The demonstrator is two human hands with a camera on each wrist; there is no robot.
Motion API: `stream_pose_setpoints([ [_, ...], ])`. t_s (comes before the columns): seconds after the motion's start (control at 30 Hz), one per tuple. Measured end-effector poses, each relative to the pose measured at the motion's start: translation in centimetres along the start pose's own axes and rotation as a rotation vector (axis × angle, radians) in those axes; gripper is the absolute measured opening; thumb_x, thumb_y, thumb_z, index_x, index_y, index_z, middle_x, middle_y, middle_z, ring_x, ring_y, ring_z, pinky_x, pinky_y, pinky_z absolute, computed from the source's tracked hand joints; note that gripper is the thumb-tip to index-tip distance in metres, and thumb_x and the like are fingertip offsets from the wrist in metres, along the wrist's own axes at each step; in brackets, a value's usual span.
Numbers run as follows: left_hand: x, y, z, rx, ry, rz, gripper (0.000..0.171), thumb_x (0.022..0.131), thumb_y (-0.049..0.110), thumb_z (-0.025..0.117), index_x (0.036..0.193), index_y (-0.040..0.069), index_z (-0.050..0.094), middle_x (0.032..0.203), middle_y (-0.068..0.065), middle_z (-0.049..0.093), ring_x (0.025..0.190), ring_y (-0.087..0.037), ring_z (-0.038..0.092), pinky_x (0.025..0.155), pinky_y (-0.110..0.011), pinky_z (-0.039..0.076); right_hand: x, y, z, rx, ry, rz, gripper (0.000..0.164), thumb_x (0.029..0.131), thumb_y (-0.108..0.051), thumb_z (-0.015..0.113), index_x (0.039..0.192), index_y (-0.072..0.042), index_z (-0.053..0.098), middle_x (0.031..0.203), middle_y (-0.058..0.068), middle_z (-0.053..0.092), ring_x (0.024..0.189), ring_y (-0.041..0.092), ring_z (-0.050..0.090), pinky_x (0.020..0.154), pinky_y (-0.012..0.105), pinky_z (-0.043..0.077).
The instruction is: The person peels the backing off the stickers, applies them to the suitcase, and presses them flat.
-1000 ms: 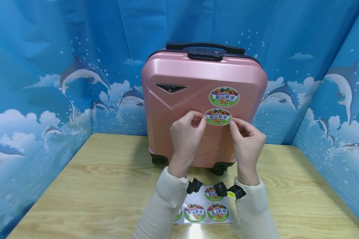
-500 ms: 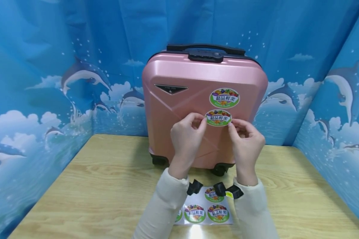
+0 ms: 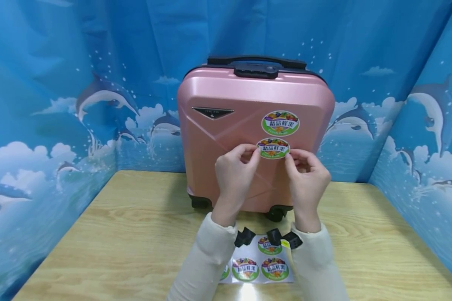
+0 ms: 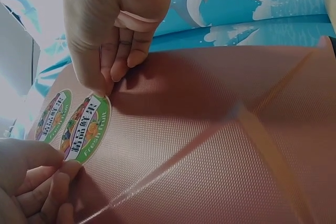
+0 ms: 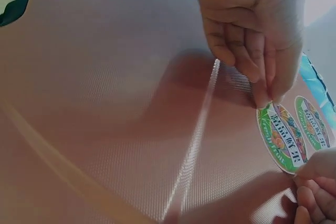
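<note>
Between both hands is an oval fruit sticker (image 3: 273,148), green and white with fruit pictures, close against the front of a pink suitcase (image 3: 207,167). My left hand (image 3: 234,175) pinches its left end between thumb and index finger. At the other end, the right hand (image 3: 308,179) pinches the edge the same way. A matching upper sticker (image 3: 280,123) lies on the suitcase just above. Seen from the left wrist, the held sticker (image 4: 87,128) runs from the left hand (image 4: 37,182) up to the right hand (image 4: 115,24). The right wrist view shows both pinched ends of this sticker (image 5: 281,137) near the suitcase's ribbed surface.
A white sticker sheet (image 3: 248,251) with several oval stickers lies on the wooden table (image 3: 135,242), partly behind the forearms. The suitcase stands upright on black wheels (image 3: 276,214), its black handle (image 3: 256,59) on top. Blue dolphin-printed curtains (image 3: 143,50) enclose the back and sides.
The right hand has shifted slightly left, its thumb now further over the sticker's right edge. The left hand keeps its pinch, and the sticker stays in nearly the same place.
</note>
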State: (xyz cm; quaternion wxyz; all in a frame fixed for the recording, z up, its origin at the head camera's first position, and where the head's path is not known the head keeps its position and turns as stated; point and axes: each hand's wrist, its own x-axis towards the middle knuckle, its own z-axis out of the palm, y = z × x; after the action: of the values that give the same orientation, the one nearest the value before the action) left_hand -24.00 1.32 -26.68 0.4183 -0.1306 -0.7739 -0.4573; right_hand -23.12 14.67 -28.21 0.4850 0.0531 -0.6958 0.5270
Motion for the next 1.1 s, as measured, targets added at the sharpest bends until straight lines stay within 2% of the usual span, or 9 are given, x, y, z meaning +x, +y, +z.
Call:
stream_pose_setpoints([
  [0.23,0.0,0.2,0.0,-0.056,-0.028,0.011,0.016,0.086,0.023,0.069,0.087,0.008,0.075,0.074,0.001,0.071,0.057,-0.005,0.061,0.051,-0.015,0.045,-0.2,-0.1,0.1,-0.024,0.027,-0.054,0.018,0.083,-0.016,0.072,0.091,0.001,0.072,0.081,0.012,0.068,0.069,0.005,0.055,0.063,0.016,0.045],
  [0.43,0.0,0.5,0.1,-0.136,-0.084,-0.009,0.02,0.088,0.024,0.067,0.091,0.006,0.074,0.076,-0.002,0.072,0.057,-0.005,0.06,0.048,-0.014,0.045,-0.2,0.1,0.0,-0.05,0.04,-0.062,0.019,0.083,-0.016,0.072,0.09,0.001,0.072,0.081,0.013,0.068,0.069,0.004,0.054,0.064,0.016,0.045],
  [0.6,0.2,0.8,0.2,-0.164,-0.108,-0.025,0.019,0.088,0.022,0.067,0.093,0.005,0.074,0.078,-0.002,0.072,0.057,-0.004,0.06,0.048,-0.014,0.045,-0.1,0.2,-0.2,-0.071,0.049,-0.056,0.018,0.082,-0.016,0.073,0.089,0.001,0.073,0.08,0.012,0.068,0.068,0.003,0.054,0.062,0.015,0.044],
  [0.87,0.3,1.5,0.8,-0.22,-0.167,-0.017,0.017,0.087,0.019,0.067,0.095,0.006,0.074,0.079,-0.002,0.072,0.058,-0.001,0.059,0.051,-0.014,0.046,0.2,0.1,-0.7,-0.005,0.018,-0.026,0.019,0.082,-0.016,0.073,0.089,0.001,0.072,0.079,0.012,0.068,0.066,0.005,0.054,0.062,0.017,0.044],
  [0.97,0.3,1.7,1.2,-0.231,-0.196,-0.011,0.015,0.087,0.018,0.067,0.095,0.006,0.074,0.078,-0.001,0.072,0.059,0.0,0.059,0.052,-0.013,0.046,0.4,-0.1,-1.0,0.02,0.006,-0.011,0.018,0.081,-0.015,0.073,0.089,0.001,0.072,0.077,0.007,0.067,0.065,0.005,0.054,0.062,0.018,0.044],
  [1.1,0.3,2.0,1.7,-0.226,-0.244,-0.007,0.015,0.088,0.017,0.066,0.096,0.008,0.075,0.078,0.0,0.071,0.058,0.0,0.057,0.052,-0.012,0.044,0.7,-0.1,-1.3,0.019,0.001,0.017,0.017,0.082,-0.015,0.073,0.089,0.001,0.073,0.074,-0.009,0.064,0.064,0.005,0.054,0.061,0.018,0.043],
])
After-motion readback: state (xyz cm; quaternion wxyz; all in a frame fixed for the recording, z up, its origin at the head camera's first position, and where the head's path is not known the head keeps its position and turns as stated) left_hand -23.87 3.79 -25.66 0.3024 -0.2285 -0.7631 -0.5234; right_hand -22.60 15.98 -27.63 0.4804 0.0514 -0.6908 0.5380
